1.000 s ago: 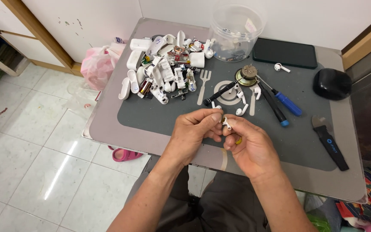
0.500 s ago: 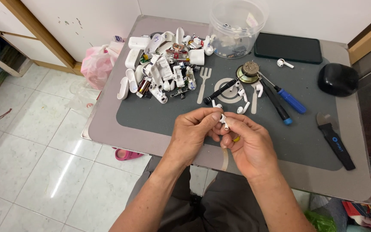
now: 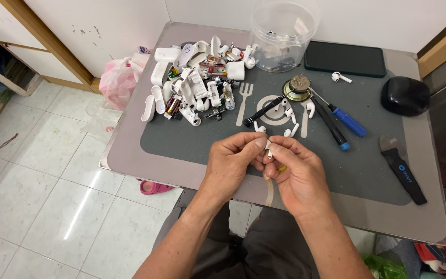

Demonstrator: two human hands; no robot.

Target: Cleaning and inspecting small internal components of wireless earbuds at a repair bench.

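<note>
My left hand and my right hand meet above the front edge of the grey placemat. Between their fingertips they pinch a small white earbud, its stem pointing down. A small yellow thing shows under the fingers of my right hand. Just beyond the hands, several loose white earbuds lie on the mat beside a black-handled screwdriver.
A heap of white earbud cases and broken parts fills the mat's back left. A clear plastic tub, a dark phone, a round metal part, a blue screwdriver, a black case and a black pry tool lie around.
The hands stay together on the earbud, fingers shifting only slightly. The view has tilted a little, so the table sits lower in frame.
</note>
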